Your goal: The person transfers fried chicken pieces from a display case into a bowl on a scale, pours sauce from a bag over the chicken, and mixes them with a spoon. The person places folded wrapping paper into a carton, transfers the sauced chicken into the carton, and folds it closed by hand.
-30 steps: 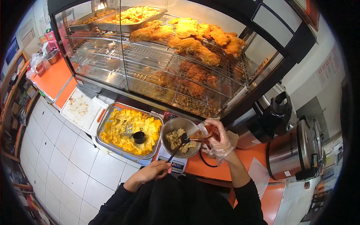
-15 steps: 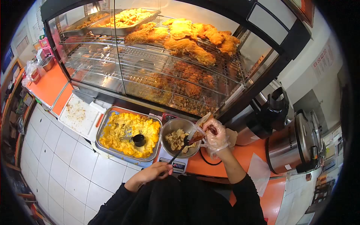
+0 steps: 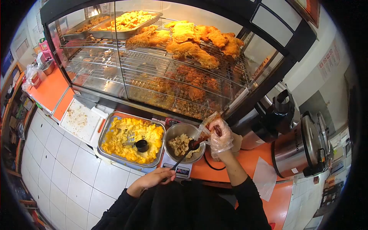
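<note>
My left hand (image 3: 160,177), bare, is closed around the handle of a long black spoon (image 3: 183,160). The spoon's round head is over the right side of a steel bowl (image 3: 167,135), at the mouth of a clear plastic bag (image 3: 207,122) smeared with dark red sauce. Gripping that bag is my right hand (image 3: 222,138), in a clear plastic glove, just right of the bowl. Pale chopped pieces (image 3: 181,143) lie in the bowl, which stands on a digital kitchen scale (image 3: 183,171).
Left of the bowl is a metal tray (image 3: 100,148) of yellow food with a black scoop (image 3: 142,145) in it. A glass warming cabinet (image 3: 126,86) with fried cutlets stands behind. Rice cookers (image 3: 299,145) occupy the right of the orange counter (image 3: 247,165).
My right hand has shifted slightly right and up, and the bag's upper part is more spread. The spoon's head has moved a little to the right.
</note>
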A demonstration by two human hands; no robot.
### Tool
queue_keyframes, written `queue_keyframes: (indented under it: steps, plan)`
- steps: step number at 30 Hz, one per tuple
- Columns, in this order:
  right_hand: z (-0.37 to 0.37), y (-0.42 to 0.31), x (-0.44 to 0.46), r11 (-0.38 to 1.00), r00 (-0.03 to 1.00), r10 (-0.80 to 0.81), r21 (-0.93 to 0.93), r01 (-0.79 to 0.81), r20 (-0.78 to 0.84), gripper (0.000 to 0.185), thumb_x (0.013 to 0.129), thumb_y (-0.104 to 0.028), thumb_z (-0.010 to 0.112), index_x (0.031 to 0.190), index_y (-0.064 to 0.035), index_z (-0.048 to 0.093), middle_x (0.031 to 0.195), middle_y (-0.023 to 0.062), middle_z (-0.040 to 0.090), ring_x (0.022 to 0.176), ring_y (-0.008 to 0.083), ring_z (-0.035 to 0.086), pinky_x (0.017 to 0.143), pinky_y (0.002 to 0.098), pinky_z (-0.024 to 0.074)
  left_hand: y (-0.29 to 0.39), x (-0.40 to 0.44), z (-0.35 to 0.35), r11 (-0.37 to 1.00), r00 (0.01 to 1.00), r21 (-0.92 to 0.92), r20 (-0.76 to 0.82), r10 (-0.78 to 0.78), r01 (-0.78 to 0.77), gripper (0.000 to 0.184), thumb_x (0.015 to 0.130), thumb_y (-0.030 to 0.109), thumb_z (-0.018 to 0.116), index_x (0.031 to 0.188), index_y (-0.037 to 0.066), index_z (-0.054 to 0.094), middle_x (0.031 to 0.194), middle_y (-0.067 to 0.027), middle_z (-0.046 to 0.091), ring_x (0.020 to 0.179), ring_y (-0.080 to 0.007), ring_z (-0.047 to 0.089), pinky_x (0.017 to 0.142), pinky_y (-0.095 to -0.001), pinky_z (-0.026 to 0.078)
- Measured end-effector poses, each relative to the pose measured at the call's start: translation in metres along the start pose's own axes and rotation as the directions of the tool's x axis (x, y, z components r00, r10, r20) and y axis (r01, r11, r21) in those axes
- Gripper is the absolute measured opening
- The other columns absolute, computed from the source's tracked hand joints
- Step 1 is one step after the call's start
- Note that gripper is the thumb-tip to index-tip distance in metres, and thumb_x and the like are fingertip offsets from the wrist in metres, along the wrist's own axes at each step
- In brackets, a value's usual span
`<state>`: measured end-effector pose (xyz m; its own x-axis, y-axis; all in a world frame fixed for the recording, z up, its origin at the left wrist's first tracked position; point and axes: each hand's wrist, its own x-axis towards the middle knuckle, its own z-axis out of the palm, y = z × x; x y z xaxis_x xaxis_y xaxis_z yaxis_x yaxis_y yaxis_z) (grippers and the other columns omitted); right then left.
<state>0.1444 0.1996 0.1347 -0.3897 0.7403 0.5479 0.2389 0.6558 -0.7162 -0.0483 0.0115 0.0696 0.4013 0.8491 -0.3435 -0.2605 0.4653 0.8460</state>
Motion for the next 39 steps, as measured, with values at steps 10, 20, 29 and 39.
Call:
queue_keyframes:
  steps: [10,20,29,39]
  plan:
    - [0.002,-0.005,0.005,1.000,1.000,-0.008,0.029,0.009,-0.014,0.018,0.070,0.006,0.045,0.081,-0.0059,0.051,0.075,0.0030,0.047,0.065,0.0115,0.044,0.060,0.0230,0.0377,-0.007,-0.001,-0.005,0.998,0.997,0.034,0.049,0.052,-0.054,0.030,0.100,0.029,0.043,0.082,0.008,0.055,0.071,0.0041,0.044,0.061,-0.0054,0.038,0.054,-0.0199,0.030]
    - [0.004,0.006,0.003,0.991,0.993,0.057,0.126,-0.044,-0.102,0.021,0.070,0.012,0.041,0.078,-0.0052,0.050,0.075,-0.0006,0.046,0.066,0.0074,0.043,0.062,0.0203,0.0364,-0.005,-0.004,-0.003,0.998,0.998,0.045,0.046,0.049,-0.051,0.031,0.100,0.031,0.041,0.083,0.009,0.054,0.067,0.0050,0.041,0.059,-0.0049,0.036,0.053,-0.0196,0.028]
    - [0.005,0.028,-0.003,0.929,0.969,0.173,0.355,-0.100,-0.178,0.021,0.073,0.014,0.044,0.081,-0.0052,0.049,0.078,-0.0003,0.048,0.072,0.0079,0.047,0.068,0.0198,0.0398,-0.005,-0.007,0.000,0.998,0.998,0.045,0.034,0.044,-0.045,0.030,0.100,0.030,0.041,0.084,0.009,0.054,0.071,0.0049,0.043,0.061,-0.0048,0.036,0.054,-0.0190,0.029]
    - [-0.005,0.013,-0.014,0.489,0.855,0.515,0.799,-0.349,0.058,0.027,0.081,-0.001,0.057,0.104,-0.0111,0.050,0.094,0.0023,0.053,0.077,0.0135,0.055,0.065,0.0275,0.0515,-0.006,-0.011,-0.003,0.999,0.999,0.025,0.033,0.043,-0.043,0.029,0.100,0.030,0.041,0.085,0.008,0.054,0.073,0.0055,0.043,0.062,-0.0041,0.036,0.054,-0.0187,0.028]
